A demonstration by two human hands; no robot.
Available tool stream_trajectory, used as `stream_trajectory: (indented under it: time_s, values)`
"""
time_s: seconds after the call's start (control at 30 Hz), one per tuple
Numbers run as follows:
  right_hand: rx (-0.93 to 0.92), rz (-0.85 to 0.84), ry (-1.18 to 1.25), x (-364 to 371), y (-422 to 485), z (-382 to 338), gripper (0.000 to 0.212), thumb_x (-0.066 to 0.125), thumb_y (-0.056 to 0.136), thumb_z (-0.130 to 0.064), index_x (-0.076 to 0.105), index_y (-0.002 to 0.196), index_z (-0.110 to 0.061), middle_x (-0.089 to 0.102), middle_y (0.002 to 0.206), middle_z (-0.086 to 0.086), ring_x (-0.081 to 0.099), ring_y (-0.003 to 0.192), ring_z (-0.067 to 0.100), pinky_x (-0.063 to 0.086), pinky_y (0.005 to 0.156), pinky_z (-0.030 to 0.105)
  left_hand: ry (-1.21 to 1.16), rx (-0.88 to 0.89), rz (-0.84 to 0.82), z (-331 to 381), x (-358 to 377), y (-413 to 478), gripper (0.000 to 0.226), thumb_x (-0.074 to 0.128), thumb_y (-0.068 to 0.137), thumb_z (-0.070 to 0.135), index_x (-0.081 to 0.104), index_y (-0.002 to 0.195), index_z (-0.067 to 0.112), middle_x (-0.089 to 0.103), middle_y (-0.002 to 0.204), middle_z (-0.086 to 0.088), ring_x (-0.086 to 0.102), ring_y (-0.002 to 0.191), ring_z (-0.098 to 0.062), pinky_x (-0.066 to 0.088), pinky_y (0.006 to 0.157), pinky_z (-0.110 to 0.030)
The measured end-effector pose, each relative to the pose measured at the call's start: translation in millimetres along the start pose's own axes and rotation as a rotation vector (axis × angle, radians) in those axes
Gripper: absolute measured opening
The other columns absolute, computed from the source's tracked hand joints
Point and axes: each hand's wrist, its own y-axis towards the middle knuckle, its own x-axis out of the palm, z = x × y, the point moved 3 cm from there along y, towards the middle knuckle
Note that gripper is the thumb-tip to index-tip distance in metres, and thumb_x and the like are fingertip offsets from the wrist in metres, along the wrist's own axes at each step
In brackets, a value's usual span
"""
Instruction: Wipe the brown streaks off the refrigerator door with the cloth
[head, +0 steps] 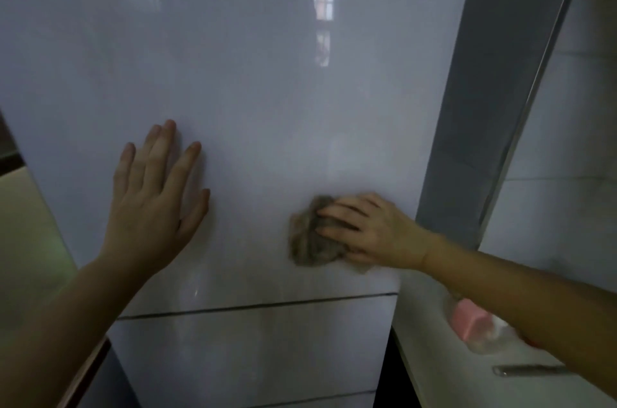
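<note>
The glossy white refrigerator door (253, 80) fills most of the view. My right hand (370, 229) presses a crumpled grey-brown cloth (312, 237) flat against the door's lower right part, fingers spread over the cloth. My left hand (157, 197) lies flat on the door to the left, fingers apart, holding nothing. Faint brownish smears show on the door just below the cloth, above the seam (260, 305) to the lower drawer. No clear streaks show elsewhere on the door.
A white counter (444, 371) runs along the right, below my right forearm, with a pink object (470, 322) in clear wrapping and a metal utensil (531, 370) on it. A grey fridge side panel (494, 90) and tiled wall (561, 140) stand to the right.
</note>
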Motion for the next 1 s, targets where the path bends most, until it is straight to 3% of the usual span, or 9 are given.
stream_trajectory:
  time_s: [0.1,0.27,0.4,0.5,0.6,0.8,0.9,1.0]
  values:
    - [0.116,0.081,-0.047,-49,43,56,0.047,0.073,0.086,-0.04,0.071,0.125,-0.015,0.062,0.137,0.016,0.06,0.12,0.037,0.05,0.092,0.044,-0.015,-0.036,0.017,-11,-18,35,0.061,0.042,0.1,0.041,0.039,0.151,0.008,0.021,0.165,-0.02,0.023,0.153,-0.038,0.017,0.124,-0.054]
    - [0.313,0.21,-0.112,-119,107,128,0.056,0.071,0.087,-0.042,0.063,0.135,-0.014,0.056,0.143,0.016,0.052,0.125,0.037,0.044,0.096,0.043,-0.003,-0.176,0.039,-41,-43,78,0.065,0.039,0.099,0.049,0.035,0.153,0.013,0.015,0.167,-0.017,0.02,0.153,-0.038,0.025,0.12,-0.056]
    - [0.384,0.265,-0.107,-128,132,132,0.051,0.072,0.088,-0.033,0.064,0.134,-0.013,0.055,0.145,0.015,0.052,0.127,0.038,0.046,0.095,0.046,-0.005,-0.241,0.018,-59,-63,99,0.066,0.038,0.097,0.05,0.038,0.151,0.013,0.019,0.165,-0.019,0.026,0.15,-0.039,0.031,0.115,-0.055]
    - [0.453,0.356,-0.071,-123,139,126,0.047,0.078,0.084,-0.028,0.069,0.127,-0.011,0.06,0.139,0.015,0.054,0.124,0.039,0.048,0.094,0.048,0.022,-0.157,-0.03,-69,-72,108,0.065,0.038,0.097,0.049,0.045,0.147,0.009,0.027,0.162,-0.022,0.033,0.146,-0.041,0.035,0.113,-0.055]
    - [0.513,0.429,-0.037,-120,150,127,0.045,0.081,0.079,-0.025,0.072,0.121,-0.01,0.062,0.133,0.016,0.055,0.12,0.039,0.049,0.093,0.051,0.047,-0.107,-0.067,-80,-76,113,0.066,0.036,0.096,0.049,0.045,0.147,0.008,0.027,0.162,-0.021,0.031,0.148,-0.04,0.033,0.116,-0.057]
    - [0.578,0.519,-0.007,-141,205,144,0.045,0.078,0.079,-0.022,0.07,0.122,-0.012,0.06,0.133,0.012,0.053,0.118,0.036,0.047,0.097,0.051,0.011,-0.198,-0.013,-100,-78,122,0.065,0.033,0.097,0.048,0.04,0.15,0.011,0.024,0.164,-0.017,0.025,0.152,-0.036,0.021,0.123,-0.055]
    - [0.637,0.585,0.004,-160,253,159,0.045,0.073,0.084,-0.031,0.067,0.126,-0.016,0.056,0.138,0.008,0.049,0.123,0.032,0.045,0.098,0.047,-0.044,-0.251,0.011,-115,-77,120,0.065,0.033,0.096,0.049,0.04,0.15,0.013,0.025,0.165,-0.014,0.025,0.152,-0.032,0.019,0.123,-0.049]
    - [0.665,0.636,-0.051,-173,305,169,0.044,0.064,0.09,-0.043,0.065,0.128,-0.02,0.053,0.142,0.002,0.042,0.131,0.028,0.035,0.101,0.039,-0.029,-0.197,0.037,-127,-73,115,0.064,0.03,0.099,0.051,0.045,0.148,0.012,0.03,0.163,-0.015,0.028,0.149,-0.031,0.017,0.122,-0.044]
